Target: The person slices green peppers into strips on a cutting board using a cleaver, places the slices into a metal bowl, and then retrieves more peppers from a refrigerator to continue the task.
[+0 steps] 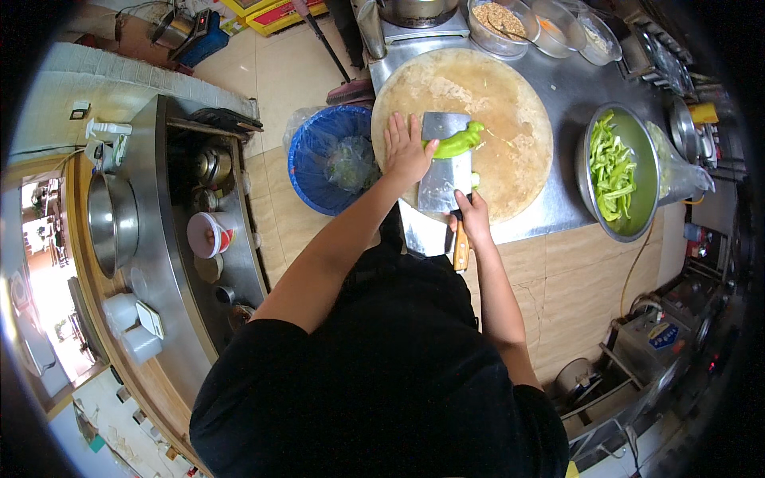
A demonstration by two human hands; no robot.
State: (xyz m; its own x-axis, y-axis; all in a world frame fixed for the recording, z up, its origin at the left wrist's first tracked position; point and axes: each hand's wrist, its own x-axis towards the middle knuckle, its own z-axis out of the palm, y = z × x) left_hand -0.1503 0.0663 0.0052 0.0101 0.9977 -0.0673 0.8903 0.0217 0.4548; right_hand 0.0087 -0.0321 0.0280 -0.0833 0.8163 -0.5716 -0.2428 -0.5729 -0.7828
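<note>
My right hand (473,216) grips the wooden handle of a cleaver (442,188), whose wide blade lies flat over the round chopping board (514,131). Across the blade rests a green pepper (455,143), its knobbly end pointing right. My left hand (405,146) is spread on the board's left part, fingers apart, with the thumb at the pepper's left end. Beside the blade's right edge a small green piece (476,179) shows, partly hidden. Further right, a steel bowl (644,197) holds cut green pepper strips (612,167).
A blue bin (296,170) with a plastic liner stands left of the board. Behind the board are a pot (418,13) and a bowl of chopped food (499,23) with a spoon. A broom (349,91) leans near the table (565,110). A steel shelf unit (173,239) runs along the left.
</note>
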